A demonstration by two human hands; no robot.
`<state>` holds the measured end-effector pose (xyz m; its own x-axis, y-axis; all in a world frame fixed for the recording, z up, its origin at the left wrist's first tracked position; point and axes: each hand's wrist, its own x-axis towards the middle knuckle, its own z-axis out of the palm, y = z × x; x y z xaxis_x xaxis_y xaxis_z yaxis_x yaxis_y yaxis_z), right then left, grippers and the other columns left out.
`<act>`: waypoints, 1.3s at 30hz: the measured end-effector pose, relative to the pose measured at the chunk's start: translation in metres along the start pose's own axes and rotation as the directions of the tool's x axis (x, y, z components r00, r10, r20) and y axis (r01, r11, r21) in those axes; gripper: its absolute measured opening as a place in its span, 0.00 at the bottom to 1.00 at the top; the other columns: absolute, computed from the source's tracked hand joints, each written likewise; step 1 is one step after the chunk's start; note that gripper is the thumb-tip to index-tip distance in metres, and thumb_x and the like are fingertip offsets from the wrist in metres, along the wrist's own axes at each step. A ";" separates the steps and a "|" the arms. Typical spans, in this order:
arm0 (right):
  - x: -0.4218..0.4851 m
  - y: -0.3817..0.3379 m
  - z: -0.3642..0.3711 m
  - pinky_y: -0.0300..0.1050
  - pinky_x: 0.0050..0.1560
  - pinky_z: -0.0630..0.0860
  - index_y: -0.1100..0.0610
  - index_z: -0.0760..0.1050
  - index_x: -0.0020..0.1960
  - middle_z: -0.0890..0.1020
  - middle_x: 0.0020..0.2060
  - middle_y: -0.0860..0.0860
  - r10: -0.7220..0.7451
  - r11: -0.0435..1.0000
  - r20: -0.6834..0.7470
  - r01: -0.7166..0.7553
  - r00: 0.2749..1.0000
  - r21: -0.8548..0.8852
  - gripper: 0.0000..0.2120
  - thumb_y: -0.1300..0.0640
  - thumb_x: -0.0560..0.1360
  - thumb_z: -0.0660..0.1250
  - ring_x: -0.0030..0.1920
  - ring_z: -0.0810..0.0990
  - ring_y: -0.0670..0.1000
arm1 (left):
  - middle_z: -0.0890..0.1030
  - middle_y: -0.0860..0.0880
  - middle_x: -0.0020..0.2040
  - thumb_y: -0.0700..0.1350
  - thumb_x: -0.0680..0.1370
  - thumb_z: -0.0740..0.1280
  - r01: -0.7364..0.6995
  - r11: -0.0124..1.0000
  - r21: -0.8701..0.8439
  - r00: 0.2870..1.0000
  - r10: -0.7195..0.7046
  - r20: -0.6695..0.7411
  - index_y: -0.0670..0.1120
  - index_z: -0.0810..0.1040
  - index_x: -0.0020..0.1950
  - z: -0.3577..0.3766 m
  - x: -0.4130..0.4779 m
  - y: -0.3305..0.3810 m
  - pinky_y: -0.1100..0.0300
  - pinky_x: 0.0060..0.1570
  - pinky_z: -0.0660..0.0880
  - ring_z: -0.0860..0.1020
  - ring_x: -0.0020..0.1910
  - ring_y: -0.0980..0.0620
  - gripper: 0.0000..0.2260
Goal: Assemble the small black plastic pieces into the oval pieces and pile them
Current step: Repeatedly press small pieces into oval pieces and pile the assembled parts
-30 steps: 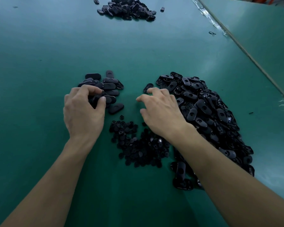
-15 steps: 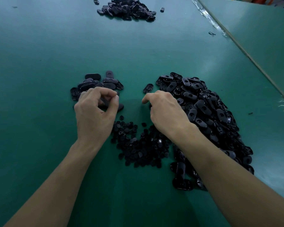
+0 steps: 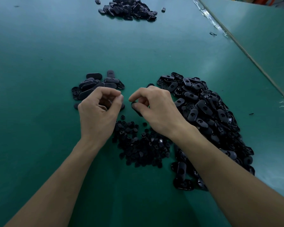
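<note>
A big heap of black oval pieces (image 3: 208, 117) lies at the right on the green table (image 3: 39, 79). Small black plastic pieces (image 3: 141, 145) form a low heap between my wrists. A smaller pile of oval pieces (image 3: 97, 84) sits at the left, beyond my left hand. My right hand (image 3: 156, 110) is lifted above the table and pinches a black oval piece (image 3: 135, 106) between thumb and fingers. My left hand (image 3: 100, 112) hovers close beside it with fingers curled and thumb meeting the fingertips; whether it pinches a small piece is hidden.
Another heap of black oval pieces (image 3: 129, 9) lies at the far edge of the table, with a few strays beside it. A seam with clear tape (image 3: 220, 28) runs diagonally at the right, where a second green surface (image 3: 261, 38) begins.
My left hand left the left pile and came toward the middle, fingers curling. My right hand lifted from beside the big heap with an oval piece and moved toward the left hand.
</note>
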<state>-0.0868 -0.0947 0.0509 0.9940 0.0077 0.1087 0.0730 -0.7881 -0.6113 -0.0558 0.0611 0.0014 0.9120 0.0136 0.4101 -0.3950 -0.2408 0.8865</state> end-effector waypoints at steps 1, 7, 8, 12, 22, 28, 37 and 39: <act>0.000 -0.003 0.000 0.28 0.47 0.70 0.53 0.83 0.55 0.79 0.43 0.48 -0.014 0.999 -0.023 0.015 1.000 0.034 0.07 0.58 0.79 0.69 0.42 0.75 0.42 | 0.82 0.63 0.38 0.42 0.77 0.72 0.001 1.000 -0.012 1.000 -0.001 0.007 0.58 0.79 0.46 0.000 0.000 0.001 0.71 0.34 0.72 0.79 0.34 0.62 0.10; 0.003 -0.012 -0.001 0.36 0.47 0.75 0.55 0.81 0.51 0.80 0.42 0.47 -0.063 0.998 0.008 0.063 0.998 0.021 0.04 0.58 0.80 0.67 0.42 0.76 0.43 | 0.84 0.56 0.40 0.43 0.78 0.73 0.011 0.998 -0.063 0.996 -0.005 0.086 0.56 0.80 0.48 0.000 -0.002 0.003 0.64 0.35 0.76 0.82 0.36 0.58 0.07; 0.002 -0.011 -0.001 0.43 0.51 0.77 0.55 0.81 0.52 0.80 0.45 0.49 -0.048 0.998 0.050 0.049 0.998 -0.029 0.05 0.58 0.80 0.66 0.45 0.78 0.47 | 0.84 0.57 0.40 0.44 0.78 0.73 -0.004 0.999 -0.052 0.994 0.009 0.110 0.55 0.80 0.49 0.001 -0.004 0.003 0.65 0.34 0.76 0.82 0.36 0.58 0.06; -0.002 -0.006 0.002 0.52 0.59 0.74 0.54 0.78 0.62 0.76 0.55 0.52 0.030 0.972 0.133 0.002 0.991 -0.235 0.12 0.52 0.82 0.63 0.57 0.75 0.54 | 0.81 0.61 0.40 0.42 0.77 0.73 -0.051 0.999 0.016 0.990 0.049 0.129 0.53 0.81 0.49 0.005 -0.007 0.005 0.73 0.34 0.72 0.81 0.37 0.63 0.06; -0.006 0.003 0.007 0.51 0.59 0.73 0.48 0.77 0.62 0.72 0.53 0.49 0.111 0.973 0.283 -0.046 0.953 -0.224 0.12 0.51 0.79 0.68 0.58 0.74 0.53 | 0.84 0.55 0.40 0.45 0.77 0.71 0.020 1.000 -0.012 1.000 -0.019 0.024 0.59 0.80 0.46 0.005 -0.003 -0.001 0.58 0.38 0.80 0.84 0.40 0.54 0.08; -0.004 0.007 0.007 0.53 0.54 0.79 0.52 0.80 0.52 0.81 0.48 0.50 0.101 0.990 0.239 -0.074 0.966 -0.117 0.04 0.55 0.78 0.68 0.50 0.80 0.52 | 0.84 0.53 0.39 0.45 0.77 0.71 0.054 0.997 -0.054 0.998 -0.055 -0.013 0.58 0.80 0.46 0.004 -0.002 -0.001 0.57 0.37 0.79 0.84 0.39 0.52 0.06; -0.002 -0.006 0.001 0.31 0.40 0.73 0.49 0.78 0.47 0.83 0.37 0.45 -0.004 0.971 0.036 -0.005 0.999 0.239 0.05 0.59 0.78 0.70 0.37 0.80 0.41 | 0.83 0.59 0.44 0.52 0.76 0.71 -0.029 0.996 -0.080 0.998 0.034 0.059 0.52 0.81 0.51 0.003 -0.004 0.009 0.69 0.36 0.75 0.82 0.40 0.59 0.06; -0.003 -0.006 0.001 0.32 0.40 0.74 0.49 0.78 0.46 0.83 0.37 0.45 0.004 0.969 0.020 -0.009 1.000 0.248 0.05 0.57 0.77 0.71 0.36 0.80 0.41 | 0.83 0.61 0.42 0.51 0.77 0.71 -0.029 0.996 -0.087 0.998 0.034 0.057 0.56 0.81 0.48 0.003 -0.004 0.009 0.68 0.37 0.76 0.82 0.40 0.60 0.02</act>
<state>-0.0903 -0.0892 0.0539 0.9958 0.0172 0.0905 0.0821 -0.6111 -0.7873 -0.0632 0.0564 0.0072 0.9028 -0.0495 0.4273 -0.4295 -0.1562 0.8894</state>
